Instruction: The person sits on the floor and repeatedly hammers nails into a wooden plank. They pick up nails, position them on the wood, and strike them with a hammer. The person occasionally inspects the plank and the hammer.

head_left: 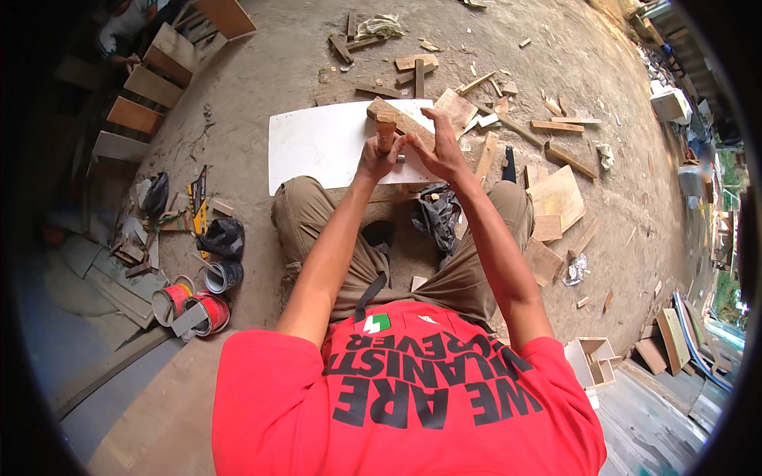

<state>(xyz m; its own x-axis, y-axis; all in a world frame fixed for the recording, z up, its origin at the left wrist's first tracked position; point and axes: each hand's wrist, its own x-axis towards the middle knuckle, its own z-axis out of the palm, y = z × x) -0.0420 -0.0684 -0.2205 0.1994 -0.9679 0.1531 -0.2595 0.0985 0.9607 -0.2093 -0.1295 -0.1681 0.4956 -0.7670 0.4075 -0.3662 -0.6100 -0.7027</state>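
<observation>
My left hand (377, 160) is closed around a short reddish-brown wooden piece (386, 127), which sticks up from the fist; its exact kind is not clear. My right hand (441, 152) is open, its thumb and fingers spread in a V and the thumb side close to the left fingers. A tan wooden block (409, 122) lies slantwise between the two hands, its near end beside the right palm. Just below the hands shows a small grey metal piece (400, 159), partly hidden. Under all this, a white board (305, 147) lies in front of my knees.
Wood offcuts (570, 159) and a pale panel (557, 197) litter the ground to the right. Paint cans (208, 313), a yellow-and-black handsaw (198, 205) and dark plastic bags (222, 238) are at the left. Panels (153, 86) lean at the far left, near another person (123, 32).
</observation>
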